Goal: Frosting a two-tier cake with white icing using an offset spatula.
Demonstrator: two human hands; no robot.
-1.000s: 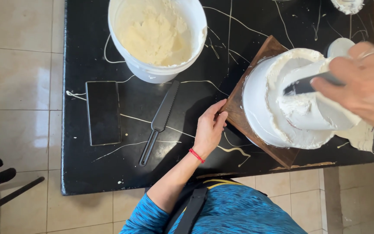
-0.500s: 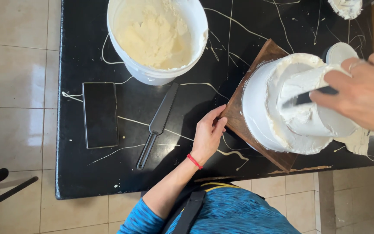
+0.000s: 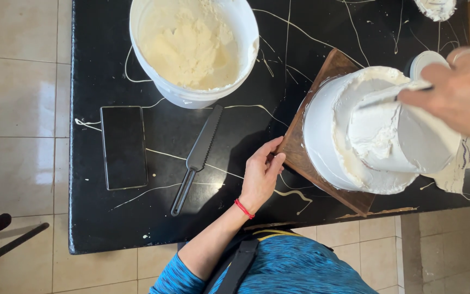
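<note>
The left hand (image 3: 261, 175) grips the corner of the wooden board (image 3: 307, 155) under the white cake (image 3: 376, 130). Over the cake, the right hand (image 3: 455, 92) holds a spatula (image 3: 390, 98), fingers closed around it.

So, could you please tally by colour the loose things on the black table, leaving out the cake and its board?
White: 3 – cream bucket, small tub, round lid
Black: 2 – phone, serrated knife
Total: 5
</note>
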